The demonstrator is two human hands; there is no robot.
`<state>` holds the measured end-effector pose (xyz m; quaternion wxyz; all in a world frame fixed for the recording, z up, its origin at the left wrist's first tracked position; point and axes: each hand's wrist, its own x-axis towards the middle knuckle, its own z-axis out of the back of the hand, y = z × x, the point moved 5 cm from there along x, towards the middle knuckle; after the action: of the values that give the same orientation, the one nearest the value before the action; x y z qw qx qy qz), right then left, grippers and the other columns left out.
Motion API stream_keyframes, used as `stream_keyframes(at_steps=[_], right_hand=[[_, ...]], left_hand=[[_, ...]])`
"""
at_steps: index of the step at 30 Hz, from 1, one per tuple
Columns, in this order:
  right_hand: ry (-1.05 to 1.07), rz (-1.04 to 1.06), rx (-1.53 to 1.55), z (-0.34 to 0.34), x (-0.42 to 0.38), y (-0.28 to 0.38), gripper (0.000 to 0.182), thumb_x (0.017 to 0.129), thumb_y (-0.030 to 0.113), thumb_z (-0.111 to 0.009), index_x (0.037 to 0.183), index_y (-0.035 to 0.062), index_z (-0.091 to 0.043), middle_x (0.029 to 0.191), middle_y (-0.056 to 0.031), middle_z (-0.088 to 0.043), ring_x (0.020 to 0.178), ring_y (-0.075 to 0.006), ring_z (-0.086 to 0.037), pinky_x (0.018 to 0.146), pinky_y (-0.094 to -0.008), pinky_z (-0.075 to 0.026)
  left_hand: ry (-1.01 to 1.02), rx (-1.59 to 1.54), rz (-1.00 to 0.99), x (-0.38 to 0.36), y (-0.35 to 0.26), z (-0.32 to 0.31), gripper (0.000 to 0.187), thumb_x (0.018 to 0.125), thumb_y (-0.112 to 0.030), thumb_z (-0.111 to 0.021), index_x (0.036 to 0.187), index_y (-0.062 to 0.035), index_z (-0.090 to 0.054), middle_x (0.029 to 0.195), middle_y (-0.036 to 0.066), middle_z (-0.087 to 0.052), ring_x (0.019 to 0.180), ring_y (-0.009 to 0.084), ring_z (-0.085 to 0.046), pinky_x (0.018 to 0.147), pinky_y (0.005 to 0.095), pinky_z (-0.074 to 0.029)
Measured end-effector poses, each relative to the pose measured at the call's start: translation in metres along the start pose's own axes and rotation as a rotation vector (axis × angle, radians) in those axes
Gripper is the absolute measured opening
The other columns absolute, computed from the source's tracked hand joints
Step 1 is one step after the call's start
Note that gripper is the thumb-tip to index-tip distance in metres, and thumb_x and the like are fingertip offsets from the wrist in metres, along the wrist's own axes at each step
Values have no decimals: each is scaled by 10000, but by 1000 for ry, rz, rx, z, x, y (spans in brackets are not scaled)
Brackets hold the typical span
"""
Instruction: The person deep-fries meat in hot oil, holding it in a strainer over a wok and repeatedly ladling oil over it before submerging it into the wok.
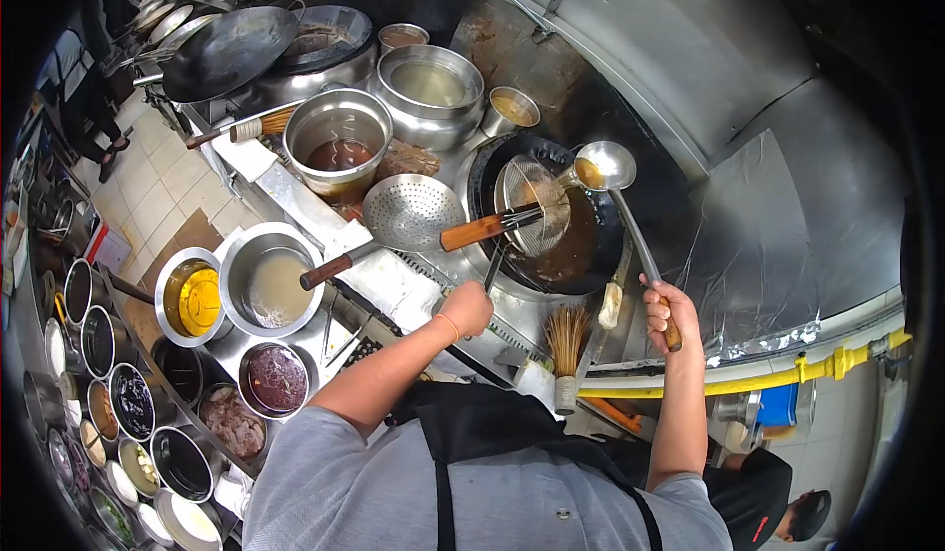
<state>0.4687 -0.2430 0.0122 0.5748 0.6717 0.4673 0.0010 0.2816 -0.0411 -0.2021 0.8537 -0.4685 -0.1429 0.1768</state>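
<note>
My right hand (670,315) is closed round the wooden end of a long ladle (606,165), whose bowl is over the wok's far right rim and holds some brown liquid. My left hand (467,309) is closed on a thin dark handle at the near left of the wok (482,214). Brown liquid lies in the wok. Above it rests a wire mesh strainer (533,202) with a wooden handle (484,230) pointing left. Liquid seems to run between the ladle and the strainer. A perforated steel skimmer (413,213) is left of the wok.
Steel pots (339,143) stand behind the skimmer. A bowl of yellow oil (193,297) and several ingredient tins (132,400) are at the left. A bamboo brush (567,339) and yellow pipe (733,378) are near me. Another person (758,492) is at the lower right.
</note>
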Motion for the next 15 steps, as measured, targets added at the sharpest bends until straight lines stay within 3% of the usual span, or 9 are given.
stream_keyframes(at_steps=[4,6,8,10,12,13,15], right_hand=[[-97,91,-213,0,0,-2,238,883,136,-514,1084,7,-513,650,-4,-481,377,-35,-358,298,-179,-308],[-133,154,-300,-3,0,-4,183,874,114,-523,1027,14,-517,632,-10,-487,372,-55,-372,301,-202,-312],[-150,209,-516,6,8,-8,117,861,83,-529,960,24,-511,594,-12,-479,364,-79,-383,303,-229,-317],[-175,229,-516,23,24,-11,58,847,69,-542,876,27,-513,563,-15,-477,362,-94,-401,307,-251,-333],[-272,273,-783,40,40,-16,66,822,72,-555,800,16,-529,551,-22,-492,371,-97,-429,320,-261,-346],[-337,301,-868,50,47,-21,74,805,68,-560,769,10,-530,544,-29,-501,375,-101,-443,326,-267,-351],[-403,364,-975,79,69,-35,74,763,49,-565,715,1,-535,532,-41,-517,382,-114,-470,343,-278,-357]], left_hand=[[-7,6,-9,0,-2,0,267,827,-106,-436,732,83,-600,547,208,-572,464,297,-616,525,372,-513],[34,-14,97,1,1,1,270,824,-113,-447,722,85,-599,556,215,-573,464,304,-614,521,376,-514],[22,3,49,-1,-3,4,271,820,-119,-453,715,84,-599,556,215,-573,468,305,-614,518,380,-513],[24,24,-12,-1,-6,7,272,817,-125,-460,708,82,-598,557,216,-573,471,306,-614,516,384,-513],[79,129,25,0,-5,5,134,628,-52,-616,725,20,-675,786,213,-644,728,354,-639,708,399,-519],[98,134,5,0,-13,5,134,628,-52,-616,725,20,-675,786,213,-644,728,354,-639,708,399,-519],[82,-63,236,-5,-22,16,150,699,-80,-551,681,37,-643,730,239,-628,693,343,-642,681,415,-514]])
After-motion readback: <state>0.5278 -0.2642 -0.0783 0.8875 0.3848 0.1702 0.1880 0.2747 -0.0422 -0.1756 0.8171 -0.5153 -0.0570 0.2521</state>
